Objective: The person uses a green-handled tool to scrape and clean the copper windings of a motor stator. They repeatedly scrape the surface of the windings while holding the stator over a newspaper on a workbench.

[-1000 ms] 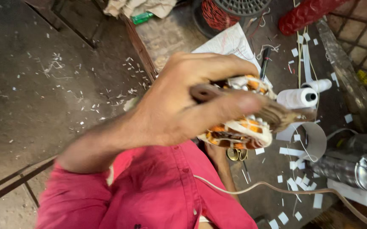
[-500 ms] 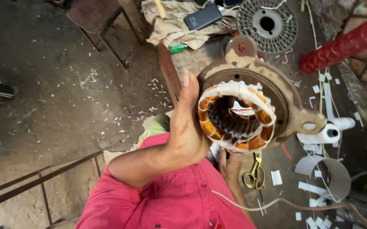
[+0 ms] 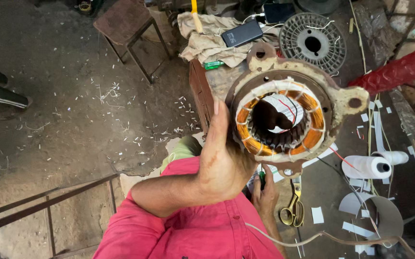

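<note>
Motor stator [image 3: 284,120], a rusty round housing with copper windings ringing its bore, is held up over the near left edge of the workbench [image 3: 332,192], its open face turned toward the camera. To its left the bench edge drops to a dusty floor [image 3: 73,120] strewn with paper scraps, open apart from one stool [image 3: 126,24]; on the right side the bench is crowded. The left hand [image 3: 224,163] comes up from the red-sleeved arm, palm pressed against the housing's left rim, thumb pointing upward, gripping the stator. The right hand [image 3: 265,192] sits below the housing, fingers closed around a small dark tool, partly hidden. On the bench: one pair of yellow-handled scissors [image 3: 292,211], one white thread spool [image 3: 368,167], one empty grey wire reel [image 3: 313,43], one dark phone [image 3: 242,33] on a cloth.
</note>
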